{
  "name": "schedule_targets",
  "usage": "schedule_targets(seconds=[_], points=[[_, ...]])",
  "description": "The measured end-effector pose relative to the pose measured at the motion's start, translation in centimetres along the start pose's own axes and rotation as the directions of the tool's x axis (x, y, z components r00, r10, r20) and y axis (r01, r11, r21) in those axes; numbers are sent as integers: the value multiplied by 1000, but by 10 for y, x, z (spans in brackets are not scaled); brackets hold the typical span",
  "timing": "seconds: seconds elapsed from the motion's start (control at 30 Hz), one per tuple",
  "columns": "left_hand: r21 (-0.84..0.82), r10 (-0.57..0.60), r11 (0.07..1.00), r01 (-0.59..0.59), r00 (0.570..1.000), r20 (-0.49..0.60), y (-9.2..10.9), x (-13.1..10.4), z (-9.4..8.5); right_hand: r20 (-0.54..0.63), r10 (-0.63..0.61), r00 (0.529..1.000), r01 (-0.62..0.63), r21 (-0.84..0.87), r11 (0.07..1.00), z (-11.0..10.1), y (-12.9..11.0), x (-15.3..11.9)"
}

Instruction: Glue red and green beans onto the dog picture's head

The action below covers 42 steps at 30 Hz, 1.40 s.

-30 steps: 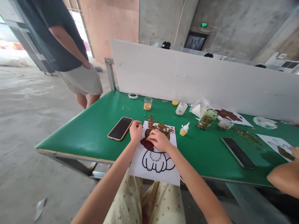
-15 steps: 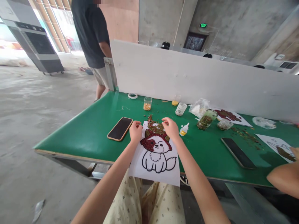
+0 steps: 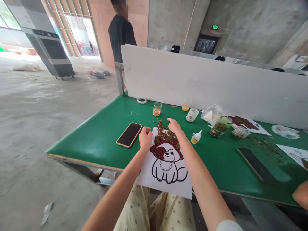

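A white sheet with a black-outlined cartoon animal (image 3: 166, 171) hangs over the table's front edge above my lap. Dark red beans cover part of its head, and green ones fill the ears. Loose red and green beans (image 3: 161, 125) are heaped across the sheet's top edge and onto the table. My left hand (image 3: 145, 138) rests by the upper left edge of the paper, fingers curled together; whatever they hold is hidden. Over the heap's right side, my right hand (image 3: 174, 125) stretches out its index finger, apart from the others, which are partly hidden.
Left of the sheet lies a phone (image 3: 129, 134); a glue bottle (image 3: 196, 137) stands to the right. Behind are a cup of yellow kernels (image 3: 157, 109), a tape roll (image 3: 141, 100) and a white partition (image 3: 204, 80). Another phone (image 3: 256, 165) and a co-worker's arm (image 3: 300, 195) are at right.
The view has swung left, shifting everything rightward. My right hand's index finger has straightened over the heap. My left hand stays by the paper's edge. The standing person has moved behind the partition's end.
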State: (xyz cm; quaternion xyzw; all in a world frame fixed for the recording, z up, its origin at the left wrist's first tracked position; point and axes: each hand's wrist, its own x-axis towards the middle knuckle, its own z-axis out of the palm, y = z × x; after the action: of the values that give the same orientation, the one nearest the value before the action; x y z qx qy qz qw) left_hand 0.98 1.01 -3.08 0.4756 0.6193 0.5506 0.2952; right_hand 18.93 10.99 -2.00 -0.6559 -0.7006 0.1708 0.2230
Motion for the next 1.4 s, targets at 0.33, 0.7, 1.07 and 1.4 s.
schedule_targets(seconds=[0.33, 0.7, 1.07, 1.4], points=[[71, 1, 997, -2, 1000, 11, -3, -1, 0, -179, 189, 966, -157, 177, 972, 9, 36, 37], [121, -3, 993, -1, 1000, 29, 0, -3, -1, -202, -34, 979, 68, 160, 985, 22, 30, 47], [117, -3, 993, -2, 999, 38, -1, -3, -1, -184, 14, 983, -31, -88, 996, 19, 6, 39], [149, 6, 989, -11, 999, 34, 1, -2, -1, -81, -82, 993, 65, -194, 979, 9, -1, 25]])
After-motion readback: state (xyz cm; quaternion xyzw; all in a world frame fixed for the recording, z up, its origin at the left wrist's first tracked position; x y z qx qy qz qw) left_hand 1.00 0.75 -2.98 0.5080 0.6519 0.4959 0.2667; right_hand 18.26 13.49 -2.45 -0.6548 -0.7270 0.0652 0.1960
